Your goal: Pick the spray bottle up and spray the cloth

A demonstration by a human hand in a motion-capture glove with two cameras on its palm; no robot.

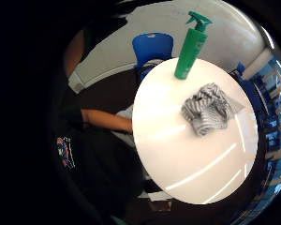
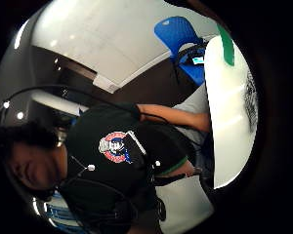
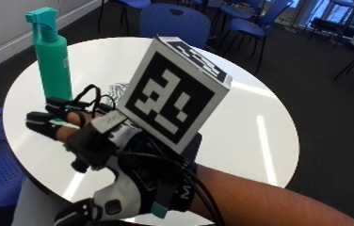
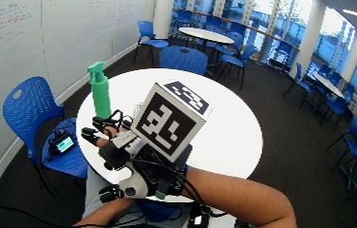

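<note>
**Green bottle upright near the rim, gloved hand above the table**

Green spray bottle stands upright close to the round white table's edge. The striped cloth lies crumpled just beside it, further in. The gloved right hand hovers over the near rim, fingers extended, gripping nothing. Bare tabletop stretches beyond the cloth to the far edge.

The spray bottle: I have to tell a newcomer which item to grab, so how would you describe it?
Find the round white table in the room of blue chairs. Near its edge on the whiteboard-wall side, the spray bottle stands upright, beyond the gloved right hand. It is a tall green cylinder with a trigger nozzle, unlike the crumpled grey striped cloth lying beside it.
</note>
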